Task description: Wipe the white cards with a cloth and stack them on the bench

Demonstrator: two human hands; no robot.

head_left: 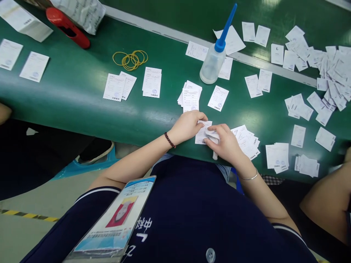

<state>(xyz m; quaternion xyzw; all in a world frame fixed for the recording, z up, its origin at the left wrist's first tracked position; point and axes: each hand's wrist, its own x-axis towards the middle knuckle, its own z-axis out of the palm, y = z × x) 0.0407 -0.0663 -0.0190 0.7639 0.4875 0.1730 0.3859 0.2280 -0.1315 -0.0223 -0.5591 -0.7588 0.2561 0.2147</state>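
My left hand [188, 126] rests its fingers on the edge of a small printed paper slip [202, 133], pinning it to the green belt [153, 122]. My right hand [222, 142] grips a white cloth [212, 138] and presses it onto that slip. Part of the slip is hidden under the cloth and fingers. Just right of my right hand lies a loose stack of slips [246, 141]. A fanned pile of slips [190, 95] sits above my left hand.
A squeeze bottle with a blue nozzle [215, 60] stands among scattered slips. Yellow rubber bands [131, 60], a red tool [67, 27] and further slip piles [330, 76] lie along the belt. A co-worker's arm [329, 197] enters at right. An ID badge [115, 219] hangs on my chest.
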